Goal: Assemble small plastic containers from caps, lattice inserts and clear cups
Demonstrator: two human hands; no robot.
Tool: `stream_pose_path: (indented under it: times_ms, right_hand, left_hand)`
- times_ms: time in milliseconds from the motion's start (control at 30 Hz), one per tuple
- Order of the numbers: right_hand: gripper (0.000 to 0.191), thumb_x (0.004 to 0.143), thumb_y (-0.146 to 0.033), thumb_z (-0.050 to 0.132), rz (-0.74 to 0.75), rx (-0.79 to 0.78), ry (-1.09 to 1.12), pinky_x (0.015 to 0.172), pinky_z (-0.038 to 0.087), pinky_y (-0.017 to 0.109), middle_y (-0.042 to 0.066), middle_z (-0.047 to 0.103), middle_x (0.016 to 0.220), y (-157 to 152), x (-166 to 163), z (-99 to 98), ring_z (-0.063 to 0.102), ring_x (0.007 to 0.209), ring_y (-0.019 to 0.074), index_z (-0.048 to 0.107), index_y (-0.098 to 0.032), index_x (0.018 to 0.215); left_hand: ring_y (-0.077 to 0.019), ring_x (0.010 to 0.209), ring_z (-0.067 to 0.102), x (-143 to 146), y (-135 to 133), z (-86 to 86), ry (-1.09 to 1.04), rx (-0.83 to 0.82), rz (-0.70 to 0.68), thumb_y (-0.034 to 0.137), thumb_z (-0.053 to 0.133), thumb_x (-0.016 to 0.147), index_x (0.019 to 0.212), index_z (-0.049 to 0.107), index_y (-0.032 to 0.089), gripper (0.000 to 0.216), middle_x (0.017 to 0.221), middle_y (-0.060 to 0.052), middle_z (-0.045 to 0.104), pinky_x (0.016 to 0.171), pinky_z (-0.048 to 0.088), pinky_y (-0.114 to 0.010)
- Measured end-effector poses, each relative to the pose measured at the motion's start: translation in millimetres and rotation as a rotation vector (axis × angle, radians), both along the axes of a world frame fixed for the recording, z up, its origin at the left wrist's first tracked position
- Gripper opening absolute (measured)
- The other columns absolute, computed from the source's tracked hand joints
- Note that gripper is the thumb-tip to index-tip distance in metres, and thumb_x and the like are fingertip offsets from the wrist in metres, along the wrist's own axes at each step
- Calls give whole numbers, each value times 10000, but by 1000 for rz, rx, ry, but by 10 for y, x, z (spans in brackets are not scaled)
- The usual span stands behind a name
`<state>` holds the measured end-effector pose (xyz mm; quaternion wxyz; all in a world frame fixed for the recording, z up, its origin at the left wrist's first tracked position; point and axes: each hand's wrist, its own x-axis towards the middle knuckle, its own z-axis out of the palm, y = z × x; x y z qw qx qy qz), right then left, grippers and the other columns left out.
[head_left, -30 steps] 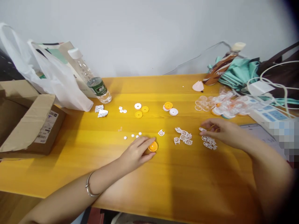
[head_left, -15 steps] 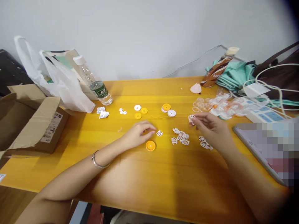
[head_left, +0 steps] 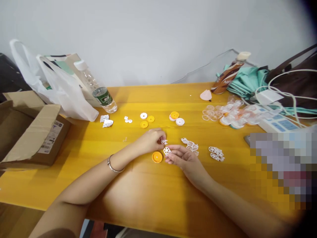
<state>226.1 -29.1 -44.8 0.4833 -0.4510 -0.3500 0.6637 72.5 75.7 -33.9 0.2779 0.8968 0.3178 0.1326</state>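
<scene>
My left hand [head_left: 151, 140] rests on the yellow table [head_left: 158, 191] with its fingers pinched on a small white part [head_left: 163, 141]. Facing it, my right hand [head_left: 184, 158] pinches a small white spoked wheel [head_left: 166, 151] at its fingertips. An orange round cap [head_left: 157, 157] lies on the table just below both sets of fingertips. Two heaps of white spoked wheels lie to the right, one [head_left: 190, 144] close to my right hand and one [head_left: 216, 153] farther off.
Farther back lie white and orange discs [head_left: 146, 119], more caps [head_left: 176, 118], foil scraps [head_left: 106, 121] and clear plastic rings [head_left: 230, 112]. At the left are a water bottle [head_left: 99, 89], a white plastic bag [head_left: 56, 86] and a cardboard box [head_left: 29, 132]. A brown bottle [head_left: 228, 76], teal cloth, a power strip [head_left: 274, 120] and cables sit at the right.
My right hand has come leftward from the wheel heaps, carrying one white wheel to the orange cap. My left hand let go of the cap and picked up the small white part beside it.
</scene>
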Motion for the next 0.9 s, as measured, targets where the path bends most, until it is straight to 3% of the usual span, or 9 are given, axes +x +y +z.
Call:
stream_pose_path:
  times_ms: [100, 233, 400, 667, 900]
  right_hand:
    - [272, 646, -282, 742, 5, -37, 26, 627, 527, 258, 2, 699, 696, 20, 9, -27, 649, 616, 117, 616, -184, 866]
    - [205, 654, -263, 735, -4, -37, 35, 596, 520, 238, 4, 705, 675, 47, 33, -47, 646, 596, 112, 642, -180, 817]
    - [188, 637, -246, 750, -6, -48, 95, 595, 509, 211, -4, 709, 659, 58, 46, -70, 643, 592, 97, 666, -186, 794]
    - [187, 628, -239, 761, -25, -61, 87, 624, 506, 210, -10, 710, 669, 36, 48, -73, 646, 611, 95, 664, -200, 783]
    - [221, 607, -249, 778, -43, -85, 101, 657, 515, 237, -4, 713, 714, 33, 51, -86, 657, 637, 111, 658, -197, 784]
  left_hand:
    - [-118, 691, 536, -87, 66, 42, -44, -57, -19, 168, 613, 692, 802, 590, 143, 115, 792, -27, 593, 653, 463, -266]
    - [-114, 763, 562, -211, 145, 252, -169, -205, -109, 175, 604, 727, 845, 590, 152, 121, 832, -30, 621, 732, 480, -273]
    - [-120, 834, 573, -255, 86, 505, -127, -263, -344, 189, 586, 776, 911, 592, 164, 137, 912, -52, 614, 779, 485, -272]
    - [-131, 848, 577, -170, -56, 540, -45, -98, -416, 173, 554, 806, 923, 591, 179, 124, 928, -53, 610, 765, 475, -257]
    - [-129, 823, 585, -164, -60, 551, -27, -129, -424, 172, 533, 827, 963, 608, 162, 155, 925, -64, 633, 753, 467, -250]
